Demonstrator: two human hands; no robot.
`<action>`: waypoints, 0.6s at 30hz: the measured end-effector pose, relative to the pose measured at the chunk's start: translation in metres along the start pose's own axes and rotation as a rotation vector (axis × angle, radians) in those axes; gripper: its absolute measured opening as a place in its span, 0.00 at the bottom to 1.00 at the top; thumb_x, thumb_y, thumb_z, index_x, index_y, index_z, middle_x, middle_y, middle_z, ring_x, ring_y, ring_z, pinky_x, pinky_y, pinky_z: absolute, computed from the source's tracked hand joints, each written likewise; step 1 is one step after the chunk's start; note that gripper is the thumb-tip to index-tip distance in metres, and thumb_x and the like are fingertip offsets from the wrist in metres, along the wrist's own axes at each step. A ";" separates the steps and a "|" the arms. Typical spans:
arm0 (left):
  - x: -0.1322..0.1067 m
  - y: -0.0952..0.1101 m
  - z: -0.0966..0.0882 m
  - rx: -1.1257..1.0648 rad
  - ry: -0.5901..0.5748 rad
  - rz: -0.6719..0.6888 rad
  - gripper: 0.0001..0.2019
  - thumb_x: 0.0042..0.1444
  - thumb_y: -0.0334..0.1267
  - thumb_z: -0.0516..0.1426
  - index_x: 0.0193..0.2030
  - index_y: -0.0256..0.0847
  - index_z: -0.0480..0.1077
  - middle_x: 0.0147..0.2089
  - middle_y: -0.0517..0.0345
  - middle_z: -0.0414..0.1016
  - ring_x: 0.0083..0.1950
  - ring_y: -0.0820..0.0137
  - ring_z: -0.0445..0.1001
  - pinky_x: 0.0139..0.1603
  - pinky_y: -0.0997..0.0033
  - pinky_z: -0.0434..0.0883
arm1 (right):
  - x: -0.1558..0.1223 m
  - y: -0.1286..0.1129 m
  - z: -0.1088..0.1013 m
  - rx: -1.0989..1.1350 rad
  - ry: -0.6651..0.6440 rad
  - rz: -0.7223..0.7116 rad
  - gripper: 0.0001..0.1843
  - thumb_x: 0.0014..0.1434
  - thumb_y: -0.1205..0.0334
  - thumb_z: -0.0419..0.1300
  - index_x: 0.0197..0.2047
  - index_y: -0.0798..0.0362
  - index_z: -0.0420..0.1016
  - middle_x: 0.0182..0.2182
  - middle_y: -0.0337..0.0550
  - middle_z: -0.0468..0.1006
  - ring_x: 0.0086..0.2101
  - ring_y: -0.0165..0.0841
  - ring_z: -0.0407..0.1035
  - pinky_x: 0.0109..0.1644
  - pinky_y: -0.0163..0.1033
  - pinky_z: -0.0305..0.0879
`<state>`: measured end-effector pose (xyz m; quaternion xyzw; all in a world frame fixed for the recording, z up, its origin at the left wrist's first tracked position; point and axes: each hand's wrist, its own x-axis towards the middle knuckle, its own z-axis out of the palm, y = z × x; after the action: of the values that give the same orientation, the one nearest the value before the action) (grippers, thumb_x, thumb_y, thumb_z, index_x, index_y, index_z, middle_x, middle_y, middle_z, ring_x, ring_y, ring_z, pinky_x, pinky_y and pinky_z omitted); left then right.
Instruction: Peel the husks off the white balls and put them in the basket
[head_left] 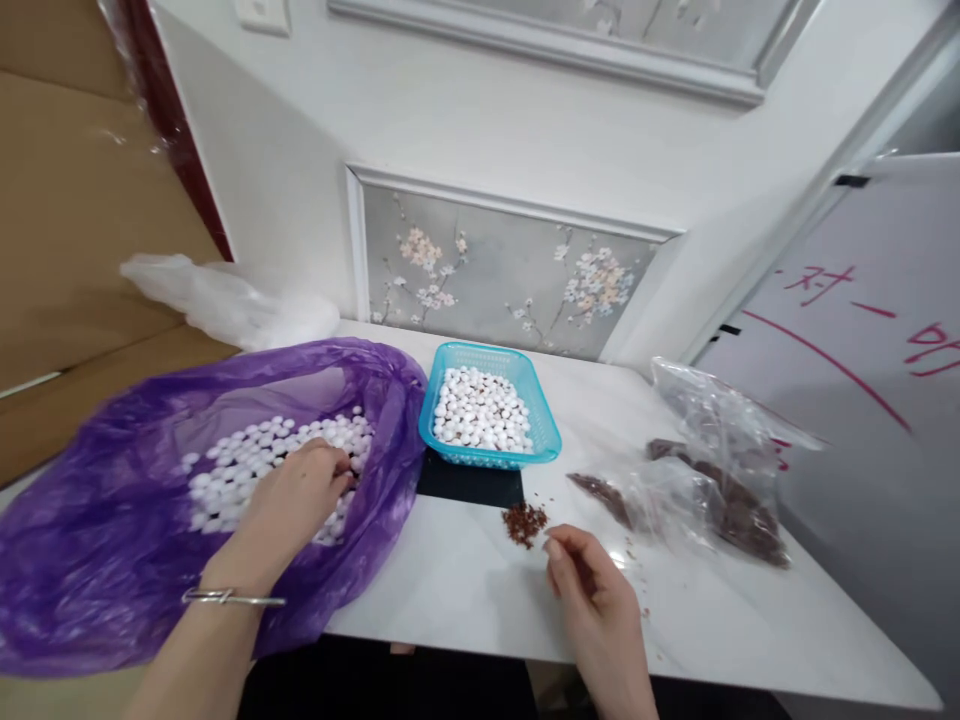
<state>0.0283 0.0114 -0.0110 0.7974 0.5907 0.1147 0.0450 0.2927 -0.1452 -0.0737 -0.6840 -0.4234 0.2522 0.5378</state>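
Head view: white balls (241,462) lie around the left hand (306,484).

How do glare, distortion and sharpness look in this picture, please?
Head view throughout: highlights glint on the purple bag; a bright spot shines beside the right hand; the whiteboard looks stretched, likely lens distortion; the reddish-brown crumbs look slightly soft.

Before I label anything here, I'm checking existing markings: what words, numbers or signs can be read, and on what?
"对一": red handwriting on the white board.
Red character to its right: cut off by the picture edge, unreadable.
Red mark by the clear bag: too obscured to read.
Purple bag, blue basket: no readable text.
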 end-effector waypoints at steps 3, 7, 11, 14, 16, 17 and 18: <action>-0.002 0.003 -0.007 -0.065 0.041 -0.009 0.11 0.53 0.41 0.50 0.34 0.41 0.72 0.38 0.48 0.77 0.35 0.58 0.75 0.38 0.64 0.66 | 0.019 0.006 -0.010 -0.225 0.055 -0.067 0.12 0.60 0.55 0.53 0.41 0.52 0.72 0.35 0.44 0.76 0.33 0.36 0.69 0.38 0.38 0.64; -0.016 0.018 -0.024 -0.370 0.160 -0.097 0.11 0.51 0.46 0.55 0.38 0.44 0.70 0.32 0.55 0.78 0.33 0.59 0.75 0.38 0.64 0.68 | 0.032 0.003 -0.011 -0.339 -0.032 -0.156 0.09 0.58 0.63 0.53 0.34 0.51 0.75 0.34 0.42 0.77 0.35 0.36 0.70 0.41 0.39 0.63; -0.038 0.042 -0.027 -0.977 0.180 -0.130 0.14 0.46 0.46 0.62 0.40 0.47 0.72 0.37 0.59 0.78 0.38 0.63 0.75 0.39 0.69 0.71 | 0.028 -0.002 -0.004 -0.356 -0.098 -0.180 0.10 0.54 0.68 0.54 0.30 0.50 0.75 0.30 0.39 0.76 0.31 0.33 0.70 0.37 0.36 0.63; -0.048 0.060 -0.014 -1.344 0.018 -0.178 0.12 0.46 0.42 0.64 0.39 0.47 0.74 0.35 0.61 0.77 0.36 0.69 0.73 0.38 0.75 0.71 | 0.024 -0.002 0.000 -0.387 -0.085 -0.188 0.10 0.54 0.70 0.54 0.30 0.50 0.76 0.29 0.40 0.75 0.30 0.35 0.70 0.35 0.37 0.62; -0.051 0.072 -0.002 -1.508 -0.131 -0.204 0.10 0.47 0.40 0.65 0.38 0.46 0.75 0.36 0.60 0.77 0.38 0.71 0.72 0.40 0.77 0.71 | 0.023 -0.002 0.002 -0.401 -0.078 -0.198 0.11 0.54 0.70 0.54 0.29 0.50 0.76 0.29 0.41 0.75 0.29 0.35 0.70 0.36 0.38 0.61; -0.052 0.077 0.004 -1.564 -0.191 -0.216 0.10 0.47 0.39 0.65 0.37 0.45 0.76 0.37 0.60 0.77 0.39 0.71 0.72 0.42 0.77 0.70 | 0.023 -0.002 0.003 -0.404 -0.077 -0.204 0.11 0.54 0.70 0.54 0.28 0.50 0.76 0.29 0.41 0.75 0.29 0.35 0.69 0.35 0.38 0.61; -0.052 0.083 0.009 -1.603 -0.238 -0.226 0.09 0.46 0.38 0.65 0.37 0.44 0.76 0.37 0.59 0.76 0.40 0.71 0.72 0.43 0.77 0.70 | 0.023 -0.002 0.003 -0.403 -0.077 -0.210 0.11 0.55 0.70 0.54 0.28 0.50 0.76 0.29 0.41 0.74 0.29 0.35 0.69 0.35 0.37 0.61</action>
<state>0.0929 -0.0626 -0.0098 0.4656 0.3975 0.4113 0.6753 0.3014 -0.1242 -0.0704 -0.7197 -0.5542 0.1310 0.3970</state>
